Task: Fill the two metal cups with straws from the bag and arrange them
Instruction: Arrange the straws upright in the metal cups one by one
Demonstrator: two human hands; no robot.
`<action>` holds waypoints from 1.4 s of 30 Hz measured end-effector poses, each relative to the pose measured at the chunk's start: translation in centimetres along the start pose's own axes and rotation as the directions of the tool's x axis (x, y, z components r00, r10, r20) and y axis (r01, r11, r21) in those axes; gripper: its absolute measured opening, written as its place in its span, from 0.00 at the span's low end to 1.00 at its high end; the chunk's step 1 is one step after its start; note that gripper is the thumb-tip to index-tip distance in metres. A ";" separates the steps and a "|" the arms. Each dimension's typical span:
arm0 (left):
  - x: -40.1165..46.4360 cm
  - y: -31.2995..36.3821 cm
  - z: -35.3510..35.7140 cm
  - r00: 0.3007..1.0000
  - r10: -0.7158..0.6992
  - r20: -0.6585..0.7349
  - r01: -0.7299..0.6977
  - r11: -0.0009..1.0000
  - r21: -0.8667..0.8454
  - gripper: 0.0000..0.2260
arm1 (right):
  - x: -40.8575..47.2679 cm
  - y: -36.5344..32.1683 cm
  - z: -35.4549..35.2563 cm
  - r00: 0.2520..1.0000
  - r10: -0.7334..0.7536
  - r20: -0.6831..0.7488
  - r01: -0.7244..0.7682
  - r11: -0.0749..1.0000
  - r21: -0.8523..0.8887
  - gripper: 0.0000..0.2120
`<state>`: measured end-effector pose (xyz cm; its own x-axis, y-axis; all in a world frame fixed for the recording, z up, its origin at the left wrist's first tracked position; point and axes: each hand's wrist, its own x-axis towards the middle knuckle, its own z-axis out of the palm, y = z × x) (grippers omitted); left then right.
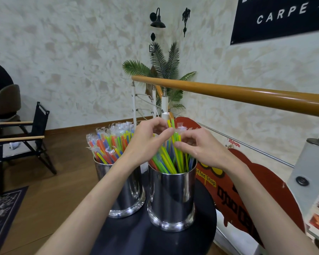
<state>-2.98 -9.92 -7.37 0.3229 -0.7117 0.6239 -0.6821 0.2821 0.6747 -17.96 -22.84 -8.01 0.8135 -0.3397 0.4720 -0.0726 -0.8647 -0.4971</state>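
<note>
Two shiny metal cups stand side by side on a small round black table [136, 242]. The left cup [125, 196] sits at the far left edge of the table and is packed full of wrapped straws [110, 142] in orange, blue, green and yellow. The right cup [171, 197] sits near the middle of the table, just beside the left one. It holds green, yellow and blue straws [166, 162] that lean in a loose bunch.

Both hands are up over the right cup. The left hand [147, 142] has its fingers curled and pinches the tops of some straws. The right hand [199, 146] pinches straws too, with thumb and fingers bent in close. The fingertips of the two hands almost meet.

Behind the table is a red sign [238, 183]. It says "Popeye" and "offee Shop". A dark banner [280, 19] high on the wall says "CARPE". A wooden rail [228, 92] runs across, a green plant [164, 67] stands in the corner, and a folding chair [26, 137] stands at the left.
</note>
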 end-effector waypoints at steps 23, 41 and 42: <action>-0.3 -1.5 0.5 0.984 -0.102 0.148 0.062 0.965 0.253 0.05 | 0.3 0.1 -0.2 0.971 0.009 -0.238 0.014 0.995 0.096 0.07; -0.4 -1.0 0.2 0.987 -0.106 0.121 0.060 0.940 0.335 0.08 | 0.0 -0.3 -0.6 0.966 -0.012 -0.257 0.049 0.989 0.136 0.03; -0.3 -1.0 0.1 0.985 -0.102 0.136 0.052 0.943 0.329 0.09 | 0.0 -0.3 -0.6 0.965 -0.022 -0.262 0.056 0.991 0.122 0.03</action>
<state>-2.44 -10.05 -8.31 0.2983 -0.8175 0.4927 -0.8422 0.0174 0.5389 -18.31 -22.78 -7.44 0.6352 -0.4059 0.6571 0.0438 -0.8305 -0.5553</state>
